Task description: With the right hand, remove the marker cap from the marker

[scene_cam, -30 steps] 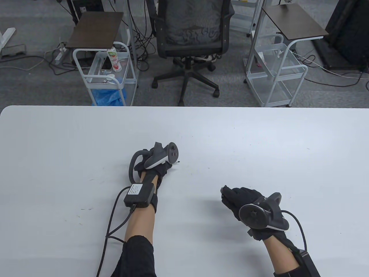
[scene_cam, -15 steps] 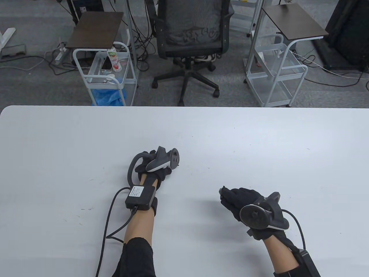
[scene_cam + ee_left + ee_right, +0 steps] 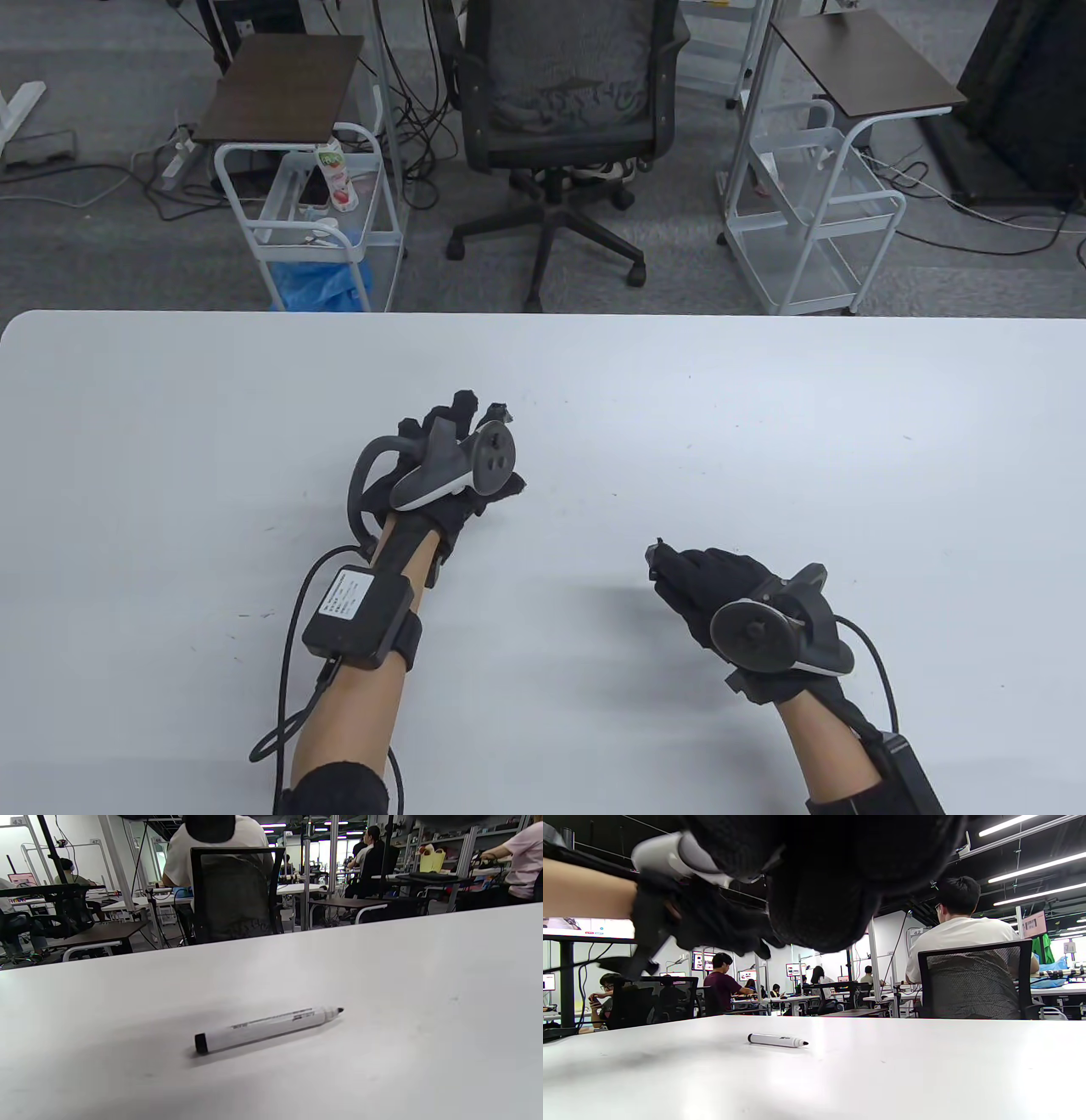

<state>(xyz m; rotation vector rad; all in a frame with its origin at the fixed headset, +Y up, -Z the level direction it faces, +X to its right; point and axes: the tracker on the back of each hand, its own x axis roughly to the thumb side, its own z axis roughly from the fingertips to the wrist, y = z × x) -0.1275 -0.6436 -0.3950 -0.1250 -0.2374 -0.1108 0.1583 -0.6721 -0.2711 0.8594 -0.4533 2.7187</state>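
Note:
A white marker (image 3: 267, 1029) lies flat on the white table (image 3: 764, 407), uncapped, with its black tip bare. It also shows in the right wrist view (image 3: 777, 1040). In the table view it is hidden under my left hand (image 3: 471, 420). That hand hovers above the marker with its fingers spread and holds nothing. It shows in the right wrist view (image 3: 712, 921) raised off the table. My right hand (image 3: 670, 567) is apart to the right, fingers curled together. They pinch a small dark piece (image 3: 654, 553), which looks like the marker cap.
An office chair (image 3: 564, 110) and two white wire carts (image 3: 318, 229) (image 3: 814, 229) stand on the floor beyond the table's far edge. Cables trail from both wrists toward the table's near edge.
My left hand has let go of the marker, lifted off it and spread its fingers, and its forearm has swung to the left. My right hand has hardly moved.

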